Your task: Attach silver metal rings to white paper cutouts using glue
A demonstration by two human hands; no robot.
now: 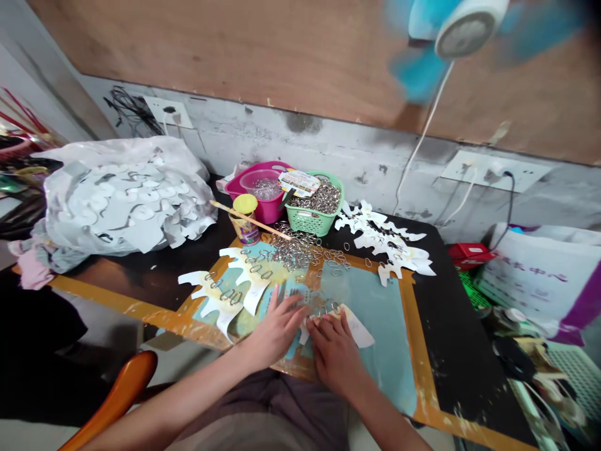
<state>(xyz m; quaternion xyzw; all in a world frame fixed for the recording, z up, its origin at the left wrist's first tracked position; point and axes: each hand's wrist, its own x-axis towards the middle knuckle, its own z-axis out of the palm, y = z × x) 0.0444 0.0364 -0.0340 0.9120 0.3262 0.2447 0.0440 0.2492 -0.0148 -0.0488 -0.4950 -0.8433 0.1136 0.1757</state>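
Observation:
A white cutout (357, 329) with jagged edges lies on the blue-green work surface in front of me, with metal rings (328, 309) along its upper edge. My right hand (334, 347) rests over this cutout, fingers bent and holding it down. Just to the left, my left hand (282, 322) reaches toward the cutout's near end with its fingers apart. Whether its fingertips touch a ring is too small to tell. Two more white cutouts, one nearer (218, 300) and one farther (251, 282), lie left of my hands, each carrying several rings.
Loose metal rings (295, 250) are heaped beyond my hands. Behind them stand a green basket (307, 220) of rings, a pink basket (270, 210) and a yellow-topped cup (246, 230) with a stick across it. A bag of white pieces (126, 200) sits left; more cutouts (389, 241) lie right.

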